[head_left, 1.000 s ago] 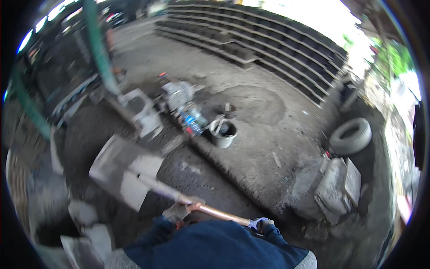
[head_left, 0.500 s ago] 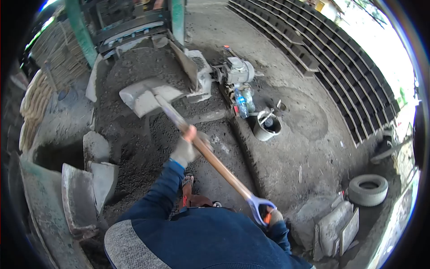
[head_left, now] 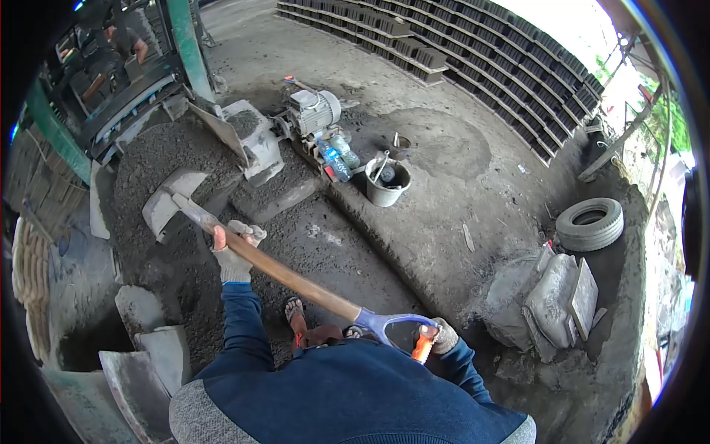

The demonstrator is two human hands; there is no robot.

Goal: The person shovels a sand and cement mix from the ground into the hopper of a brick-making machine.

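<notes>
Both hands grip the shovel (head_left: 244, 248): left hand (head_left: 235, 251) wrapped round the shaft, right hand (head_left: 442, 337) closed on the grip. Blade's dropped from mid-air into the dark mix (head_left: 159, 159), digging a fresh load.

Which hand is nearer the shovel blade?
Left. The left hand grips the shovel shaft just behind the shovel blade. The right hand is at the far end, on the handle grip, close to the person's body.
</notes>
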